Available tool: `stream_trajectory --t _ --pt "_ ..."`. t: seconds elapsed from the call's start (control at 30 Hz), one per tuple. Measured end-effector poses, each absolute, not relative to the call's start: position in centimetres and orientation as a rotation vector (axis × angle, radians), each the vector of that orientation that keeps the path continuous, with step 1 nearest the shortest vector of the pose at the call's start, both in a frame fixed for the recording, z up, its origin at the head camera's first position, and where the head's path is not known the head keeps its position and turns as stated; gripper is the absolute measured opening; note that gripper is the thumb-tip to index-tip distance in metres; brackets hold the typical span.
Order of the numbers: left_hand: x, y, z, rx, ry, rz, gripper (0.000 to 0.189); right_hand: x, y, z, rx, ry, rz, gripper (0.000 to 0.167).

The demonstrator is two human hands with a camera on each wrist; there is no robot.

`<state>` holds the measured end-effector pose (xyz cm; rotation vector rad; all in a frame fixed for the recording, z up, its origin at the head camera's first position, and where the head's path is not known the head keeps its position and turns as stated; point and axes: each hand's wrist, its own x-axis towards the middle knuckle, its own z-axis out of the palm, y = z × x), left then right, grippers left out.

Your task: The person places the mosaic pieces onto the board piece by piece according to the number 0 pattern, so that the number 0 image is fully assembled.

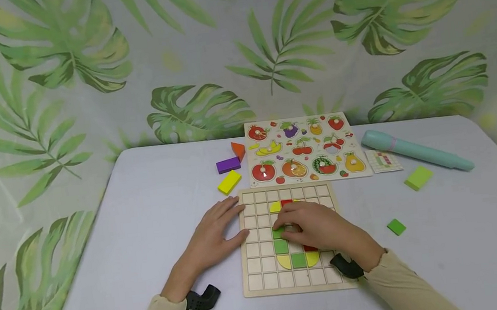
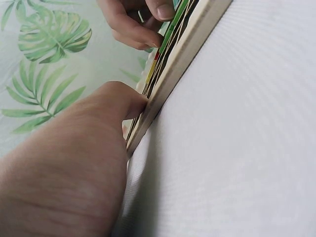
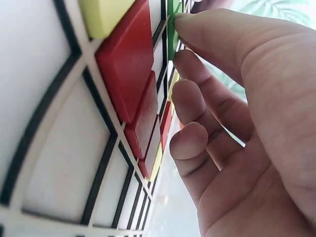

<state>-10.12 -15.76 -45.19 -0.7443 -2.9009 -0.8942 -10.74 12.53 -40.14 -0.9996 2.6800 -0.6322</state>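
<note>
A wooden grid board [image 1: 254, 265] lies on the table with square cells. Its colored pieces form a ring: a green square tile [image 1: 281, 247], yellow rounded corners [image 1: 284, 262] and red squares [image 1: 286, 203]. My right hand [image 1: 314, 225] is over the board, thumb and forefinger at a green square tile [image 1: 278, 233] on the ring's left side. In the right wrist view those fingertips pinch the green tile [image 3: 172, 34], the other fingers curled beside it. My left hand [image 1: 213, 234] rests at the board's left edge, fingers extended, thumb touching the rim.
Behind the board lies a fruit puzzle [image 1: 308, 156]. Purple [image 1: 229, 165], yellow [image 1: 230, 182] and orange [image 1: 238, 151] blocks sit left of it. To the right are a teal tube [image 1: 418, 151], a pattern card [image 1: 383, 160], a lime block [image 1: 419, 178] and a loose green tile [image 1: 397, 226].
</note>
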Motion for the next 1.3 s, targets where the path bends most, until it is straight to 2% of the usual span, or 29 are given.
stream_trajectory --t 0.23,0.63,1.03,1.3 --pt "-10.2 -15.8 -45.3 -0.745 -2.895 -0.881 0.061 -10.6 14.6 -39.5 -0.928 2.742 -0.647 0.018" --pt "-10.3 -15.8 -45.4 -0.75 -2.899 -0.891 0.06 -9.3 22.6 -38.5 -0.771 2.905 -0.685 0.022" --pt "-10.3 -15.6 -45.4 -0.747 -2.898 -0.884 0.06 -7.8 29.4 -40.2 -0.792 3.061 -0.695 0.034" --pt "-10.3 -15.6 -45.4 -0.744 -2.9 -0.881 0.059 -6.9 32.3 -41.0 -0.644 3.036 -0.65 0.04"
